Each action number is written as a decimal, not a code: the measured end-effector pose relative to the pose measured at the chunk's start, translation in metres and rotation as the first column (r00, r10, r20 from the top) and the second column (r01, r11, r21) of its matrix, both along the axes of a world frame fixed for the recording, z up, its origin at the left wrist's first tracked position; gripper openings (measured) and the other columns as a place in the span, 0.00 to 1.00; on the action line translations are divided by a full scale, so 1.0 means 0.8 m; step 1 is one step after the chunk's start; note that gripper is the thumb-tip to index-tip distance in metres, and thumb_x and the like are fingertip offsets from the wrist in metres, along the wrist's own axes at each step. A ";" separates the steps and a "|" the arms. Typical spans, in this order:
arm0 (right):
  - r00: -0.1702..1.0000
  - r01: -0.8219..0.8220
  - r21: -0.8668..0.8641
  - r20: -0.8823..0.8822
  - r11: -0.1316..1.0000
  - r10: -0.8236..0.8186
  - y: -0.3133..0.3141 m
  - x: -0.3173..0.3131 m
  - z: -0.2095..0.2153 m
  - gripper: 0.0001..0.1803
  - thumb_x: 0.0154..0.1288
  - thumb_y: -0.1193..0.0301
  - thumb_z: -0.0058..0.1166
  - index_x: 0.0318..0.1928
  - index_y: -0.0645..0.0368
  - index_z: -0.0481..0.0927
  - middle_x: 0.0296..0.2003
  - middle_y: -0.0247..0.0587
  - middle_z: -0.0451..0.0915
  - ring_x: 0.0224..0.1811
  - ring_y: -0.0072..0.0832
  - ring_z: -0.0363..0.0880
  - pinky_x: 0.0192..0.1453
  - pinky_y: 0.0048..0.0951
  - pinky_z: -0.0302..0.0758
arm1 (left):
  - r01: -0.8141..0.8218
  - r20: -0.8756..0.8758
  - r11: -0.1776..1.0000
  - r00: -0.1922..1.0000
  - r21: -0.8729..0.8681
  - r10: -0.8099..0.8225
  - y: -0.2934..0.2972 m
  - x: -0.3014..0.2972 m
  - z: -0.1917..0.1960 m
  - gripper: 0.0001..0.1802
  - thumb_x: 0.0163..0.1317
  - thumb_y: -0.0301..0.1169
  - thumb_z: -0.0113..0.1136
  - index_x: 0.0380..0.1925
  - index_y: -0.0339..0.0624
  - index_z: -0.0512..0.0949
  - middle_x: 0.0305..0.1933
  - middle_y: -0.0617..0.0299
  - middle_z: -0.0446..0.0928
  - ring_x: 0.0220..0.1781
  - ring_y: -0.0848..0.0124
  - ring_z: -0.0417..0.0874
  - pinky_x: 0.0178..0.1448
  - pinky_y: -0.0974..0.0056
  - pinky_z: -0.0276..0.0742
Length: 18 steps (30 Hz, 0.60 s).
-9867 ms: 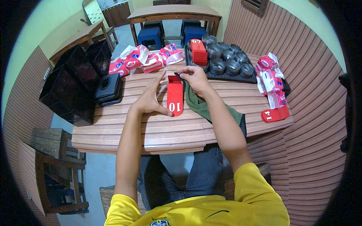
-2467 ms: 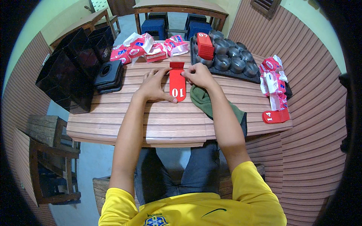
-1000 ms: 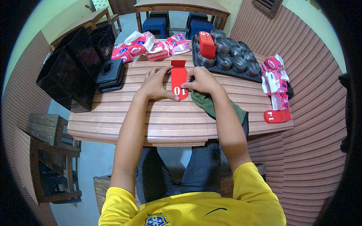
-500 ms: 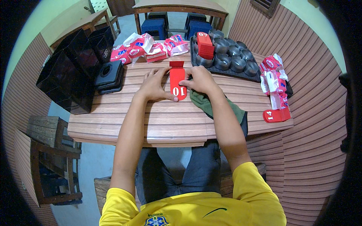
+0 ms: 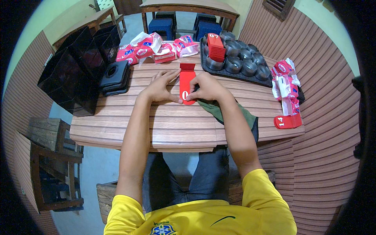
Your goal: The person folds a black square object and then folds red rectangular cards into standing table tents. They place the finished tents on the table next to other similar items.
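A red number sign (image 5: pixel 187 80) with a folded-up far end lies on the wooden table in front of me. My left hand (image 5: pixel 160 87) holds it along its left side, thumb at the near end and forefinger by the far end. My right hand (image 5: pixel 209 87) is closed, its thumb pressed on the sign's face, covering part of the white number. From under that hand a green cloth (image 5: pixel 221 111) with a dark edge trails to the right; a dark bit of it shows between thumb and fingers.
Tall black bins (image 5: pixel 68 84) and stacked black square lids (image 5: pixel 114 78) stand at left. Pink tissue packs (image 5: pixel 164 53) lie at the back, more packs (image 5: pixel 288 84) at right. A dark tray (image 5: pixel 235 75) bears round metal cups and stacked red signs (image 5: pixel 215 47). Another red sign (image 5: pixel 288 122) lies at the right edge.
My right hand has slid toward me and slightly left over the sign, and its thumb now covers part of the number. My left hand stays at the sign's side.
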State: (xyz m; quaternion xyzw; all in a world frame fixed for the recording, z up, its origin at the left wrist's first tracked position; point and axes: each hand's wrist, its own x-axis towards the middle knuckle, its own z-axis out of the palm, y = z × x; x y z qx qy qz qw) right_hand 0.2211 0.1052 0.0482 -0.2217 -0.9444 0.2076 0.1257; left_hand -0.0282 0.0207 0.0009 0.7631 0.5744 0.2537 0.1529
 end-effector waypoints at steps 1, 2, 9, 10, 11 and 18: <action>1.000 0.004 0.016 0.019 1.000 -0.004 -0.006 -0.004 0.000 0.21 0.48 0.55 0.85 0.30 0.58 0.91 0.30 0.48 0.90 0.35 0.44 0.90 0.43 0.44 0.83 | -0.001 -0.012 1.000 1.000 -0.015 0.001 0.001 -0.001 -0.001 0.77 0.36 0.61 0.90 0.87 0.52 0.61 0.87 0.48 0.65 0.88 0.43 0.59 0.90 0.42 0.52; 0.999 0.007 0.033 0.037 0.999 -0.008 -0.011 -0.008 0.000 0.20 0.48 0.55 0.85 0.30 0.57 0.91 0.30 0.48 0.90 0.35 0.43 0.90 0.43 0.44 0.83 | -0.001 -0.025 1.000 1.000 -0.022 0.001 0.002 -0.003 -0.001 0.75 0.38 0.61 0.90 0.87 0.54 0.61 0.87 0.48 0.65 0.88 0.43 0.58 0.90 0.42 0.51; 0.988 0.023 -0.092 0.153 0.995 -0.009 -0.011 0.011 0.017 0.19 0.46 0.61 0.86 0.32 0.58 0.91 0.31 0.45 0.90 0.37 0.39 0.89 0.44 0.41 0.81 | 0.012 0.003 1.000 1.000 -0.014 -0.012 0.005 -0.002 -0.001 0.65 0.50 0.60 0.85 0.86 0.59 0.63 0.87 0.49 0.65 0.88 0.45 0.59 0.89 0.41 0.52; 0.989 0.031 -0.113 0.144 0.993 -0.015 -0.009 0.013 0.017 0.18 0.46 0.63 0.87 0.32 0.59 0.91 0.30 0.43 0.90 0.35 0.36 0.88 0.43 0.40 0.80 | 0.001 -0.006 1.000 1.000 -0.005 -0.001 0.005 0.000 0.000 0.64 0.51 0.61 0.84 0.86 0.60 0.64 0.87 0.50 0.66 0.88 0.45 0.60 0.89 0.40 0.53; 0.990 0.048 -0.124 0.139 0.991 -0.030 -0.008 0.015 0.017 0.17 0.46 0.66 0.87 0.32 0.59 0.91 0.30 0.43 0.90 0.36 0.35 0.88 0.44 0.38 0.80 | -0.019 -0.022 1.000 1.000 -0.010 0.019 0.004 0.002 0.000 0.62 0.52 0.61 0.83 0.86 0.61 0.65 0.86 0.51 0.67 0.88 0.46 0.60 0.89 0.40 0.53; 0.989 0.035 -0.059 0.146 0.998 -0.026 -0.007 0.008 0.012 0.19 0.47 0.57 0.85 0.32 0.54 0.91 0.34 0.46 0.91 0.40 0.44 0.91 0.47 0.44 0.83 | -0.096 -0.011 0.993 0.995 0.065 0.097 0.000 0.013 -0.001 0.49 0.59 0.61 0.78 0.79 0.64 0.73 0.81 0.56 0.74 0.84 0.45 0.66 0.86 0.40 0.57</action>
